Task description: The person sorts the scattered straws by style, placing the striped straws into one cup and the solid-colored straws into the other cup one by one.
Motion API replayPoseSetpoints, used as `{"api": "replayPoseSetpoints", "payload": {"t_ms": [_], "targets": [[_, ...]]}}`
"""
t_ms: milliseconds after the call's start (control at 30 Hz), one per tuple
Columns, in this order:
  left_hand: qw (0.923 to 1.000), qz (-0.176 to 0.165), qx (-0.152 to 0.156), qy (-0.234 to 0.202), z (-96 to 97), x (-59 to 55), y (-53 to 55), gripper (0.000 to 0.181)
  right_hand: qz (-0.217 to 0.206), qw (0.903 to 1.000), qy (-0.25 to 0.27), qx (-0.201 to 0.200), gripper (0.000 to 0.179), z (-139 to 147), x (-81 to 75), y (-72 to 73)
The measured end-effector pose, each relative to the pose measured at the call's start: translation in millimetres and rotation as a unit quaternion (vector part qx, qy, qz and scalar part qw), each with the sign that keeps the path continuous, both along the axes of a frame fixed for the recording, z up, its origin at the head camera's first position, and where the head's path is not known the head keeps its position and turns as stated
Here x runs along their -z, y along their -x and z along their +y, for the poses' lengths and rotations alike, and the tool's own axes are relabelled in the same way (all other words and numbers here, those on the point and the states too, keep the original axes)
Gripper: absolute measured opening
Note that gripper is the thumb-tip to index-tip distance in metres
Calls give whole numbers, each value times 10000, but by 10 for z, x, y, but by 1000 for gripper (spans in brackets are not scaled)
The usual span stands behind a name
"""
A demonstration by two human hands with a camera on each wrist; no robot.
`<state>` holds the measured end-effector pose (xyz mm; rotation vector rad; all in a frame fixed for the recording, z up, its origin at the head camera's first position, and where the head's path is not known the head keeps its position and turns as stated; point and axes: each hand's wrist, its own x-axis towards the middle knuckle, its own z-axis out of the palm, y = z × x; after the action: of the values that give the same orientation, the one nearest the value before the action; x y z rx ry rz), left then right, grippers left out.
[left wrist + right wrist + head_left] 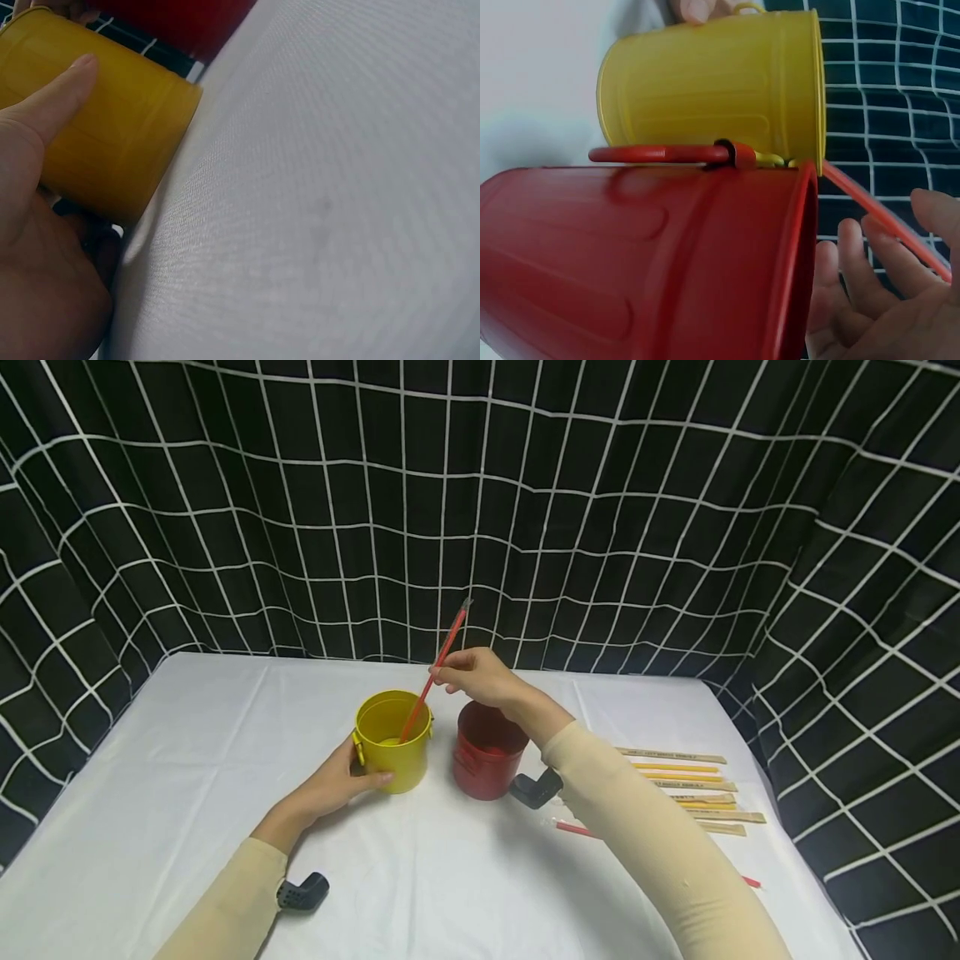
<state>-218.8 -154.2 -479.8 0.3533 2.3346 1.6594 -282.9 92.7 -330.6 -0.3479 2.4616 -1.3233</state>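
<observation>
A yellow metal bucket (408,770) stands upright on the white table, with small handles at its sides. My left hand (330,792) holds it from the left, and in the left wrist view the thumb (75,79) lies along the bucket's wall. My right hand (480,678) pinches a red straw (454,631) in a clear wrapper. The straw slants, its lower end inside the yellow bucket and the crinkled wrapper tip pointing up. Just right of that bucket, below my right hand, stands a red bucket (486,775); my right wrist partly covers its mouth.
At the right, several paper-wrapped sticks (727,817) and yellow straws (682,768) lie side by side, partly hidden by my right sleeve. Another red straw (576,829) lies under that forearm. A black cloth with a white grid (420,510) hangs behind the table.
</observation>
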Motion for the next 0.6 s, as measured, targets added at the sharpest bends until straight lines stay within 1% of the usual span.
{"api": "replayPoseSetpoints", "payload": {"t_ms": [133, 233, 433, 600], "targets": [[9999, 52, 29, -124, 1, -2, -1, 89, 156, 9997, -149, -138, 36, 57, -26, -11], [9998, 77, 47, -186, -1, -6, -9, 89, 322, 9991, -132, -234, 38, 130, -40, -26], [9999, -62, -10, -129, 8, -15, -14, 91, 532, 9981, 248, -213, 39, 302, -54, -75], [10000, -14, 12, -95, 2, -3, -12, 91, 540, 9965, 614, -156, 39, 412, -78, -151]]}}
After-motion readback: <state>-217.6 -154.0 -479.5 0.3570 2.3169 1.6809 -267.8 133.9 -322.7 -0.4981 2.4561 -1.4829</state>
